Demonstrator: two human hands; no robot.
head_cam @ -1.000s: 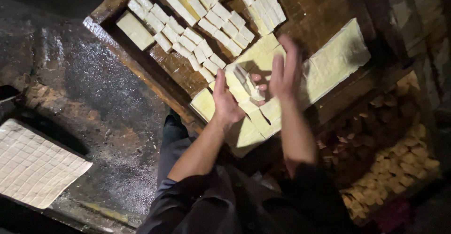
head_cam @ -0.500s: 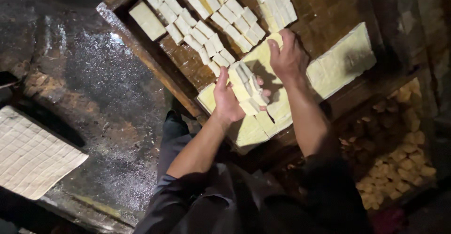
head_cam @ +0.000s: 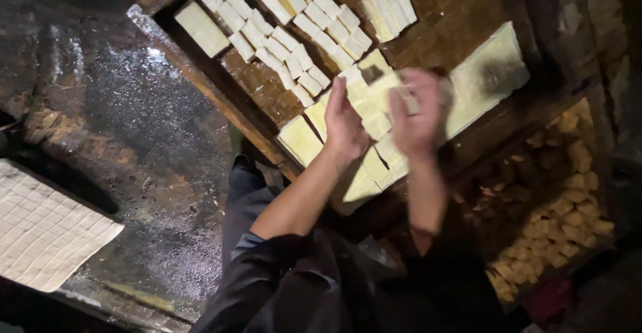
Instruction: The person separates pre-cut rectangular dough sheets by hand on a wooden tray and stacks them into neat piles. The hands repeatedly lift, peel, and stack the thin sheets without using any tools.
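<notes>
I see my left hand [head_cam: 344, 124] flat-open against pale tofu blocks [head_cam: 374, 105] on the wooden tray [head_cam: 261, 92]. At three o'clock, my blurred right hand [head_cam: 418, 116] pinches one block.

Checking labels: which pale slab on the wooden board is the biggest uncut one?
The wide slab at the board's right end, beside the right hand; the others are small cut blocks.
</notes>
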